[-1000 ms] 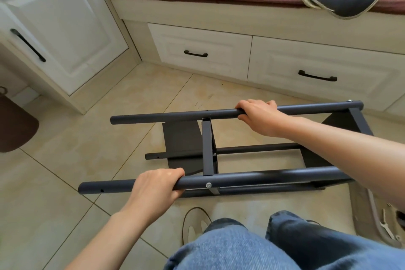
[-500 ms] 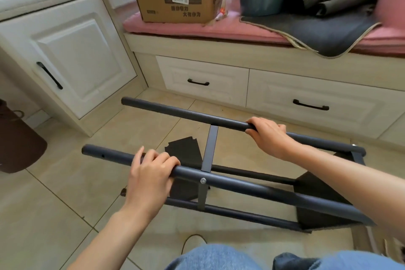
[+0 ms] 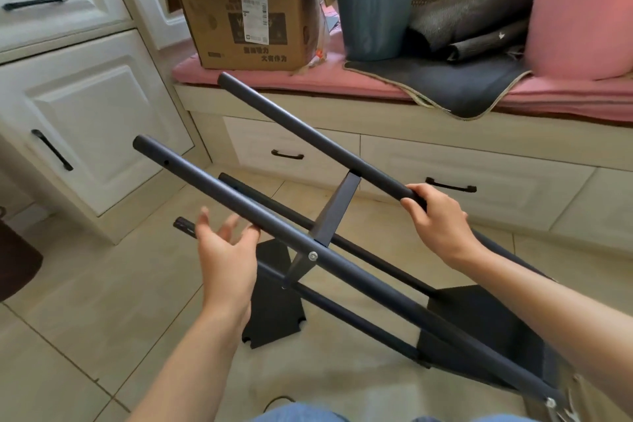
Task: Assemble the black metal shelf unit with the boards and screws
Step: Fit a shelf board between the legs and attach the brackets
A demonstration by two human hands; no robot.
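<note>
Tilting the shelf frame (image 3: 342, 212) upright now: my left hand (image 3: 224, 250) has let go, fingers spread; right hand (image 3: 436, 219) grips the far pole.

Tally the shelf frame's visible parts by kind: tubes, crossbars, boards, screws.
Black tubes: 4
Flat crossbars: 2
Black boards: 2
Silver screws: 2
Total: 10
</note>
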